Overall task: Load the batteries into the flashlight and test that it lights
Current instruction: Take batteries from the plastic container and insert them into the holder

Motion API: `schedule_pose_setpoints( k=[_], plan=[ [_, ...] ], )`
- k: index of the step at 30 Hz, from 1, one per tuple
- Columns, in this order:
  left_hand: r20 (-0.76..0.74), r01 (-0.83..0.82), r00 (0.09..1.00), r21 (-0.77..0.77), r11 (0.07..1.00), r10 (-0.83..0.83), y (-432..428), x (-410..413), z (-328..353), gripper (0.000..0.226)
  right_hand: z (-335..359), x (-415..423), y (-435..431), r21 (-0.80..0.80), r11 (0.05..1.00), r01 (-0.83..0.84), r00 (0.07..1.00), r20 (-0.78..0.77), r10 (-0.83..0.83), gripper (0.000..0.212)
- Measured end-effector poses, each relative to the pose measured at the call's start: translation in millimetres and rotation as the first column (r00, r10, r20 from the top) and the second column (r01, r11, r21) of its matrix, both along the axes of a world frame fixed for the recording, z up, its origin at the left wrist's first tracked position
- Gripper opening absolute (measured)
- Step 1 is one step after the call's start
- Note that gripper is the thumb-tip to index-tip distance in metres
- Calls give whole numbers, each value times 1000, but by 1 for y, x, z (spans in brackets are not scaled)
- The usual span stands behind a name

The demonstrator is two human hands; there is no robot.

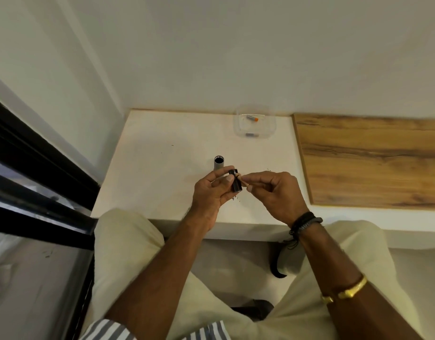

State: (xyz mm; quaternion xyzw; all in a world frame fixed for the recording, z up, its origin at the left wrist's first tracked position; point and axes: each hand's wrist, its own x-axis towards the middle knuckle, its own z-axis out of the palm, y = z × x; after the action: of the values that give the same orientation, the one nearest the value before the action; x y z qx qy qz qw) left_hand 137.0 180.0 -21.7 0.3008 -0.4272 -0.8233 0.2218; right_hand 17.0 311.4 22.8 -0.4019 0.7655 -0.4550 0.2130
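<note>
Two hands: both raised over the near part of the white counter (162,168), close together, fingertips nearly meeting.
Left hand (212,192): grip closed on a small black holder (236,181), thumb across its left side, fingers behind it; the holder stands roughly upright.
Right hand (275,192): thumb and forefinger pinched together, their tips against the right side of the holder; a small pale piece shows at the fingertips, too blurred to tell what it is.
Tube (218,163): grey flashlight body, standing on the counter just beyond the left hand, its open dark end facing up.
Tub (255,122): clear plastic, at the far edge of the counter, against the wall, well apart from the hands.
Batteries: two lie in the tub, one with an orange end (252,117) toward the far side, another (252,135) at the near side.
Counter: small dark specks lie on it, near the hands.
Wood panel (371,160): to the right of the white counter, touching its edge.
Wrist: dark bands (304,223) on the right wrist, a gold bangle (346,292) farther up the forearm.
Lap: pale trousers (128,253) below the counter's near edge.
</note>
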Motion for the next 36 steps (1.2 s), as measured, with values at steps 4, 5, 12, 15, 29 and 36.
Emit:
schedule_pose_setpoints(
  k=[4, 5, 12, 15, 29, 36],
  plan=[
    [18, 40, 999, -41, 998, -39, 0, 3, -1, 22, -1, -1, 1, 17, 999, -34, 993, -111, 35, 24],
    [23, 52, 998, -45, 998, -51, 0, 3, -1, 22, -2, 0, 1, 30, 999, -40, 990, -131, 43, 23],
    [50, 88, 995, -40, 995, -86, -1, 4, -3, 20, -7, 2, -3, 75, 997, -24, 996, -87, 31, 22],
    [43, 65, 997, -14, 998, -65, 1, 3, -5, 20, -7, 1, -4, 83, 996, -14, 996, -86, 21, 21],
    [81, -61, 995, -40, 997, 64, -1, 1, -5, 22, -7, 2, -4, 129, 989, 68, 998, -7, -68, 30],
    [49, -16, 999, 11, 1000, 15, 2, 1, -6, 21, -10, 1, -6, 17, 986, 168, 979, 116, -169, 31]
  ],
)
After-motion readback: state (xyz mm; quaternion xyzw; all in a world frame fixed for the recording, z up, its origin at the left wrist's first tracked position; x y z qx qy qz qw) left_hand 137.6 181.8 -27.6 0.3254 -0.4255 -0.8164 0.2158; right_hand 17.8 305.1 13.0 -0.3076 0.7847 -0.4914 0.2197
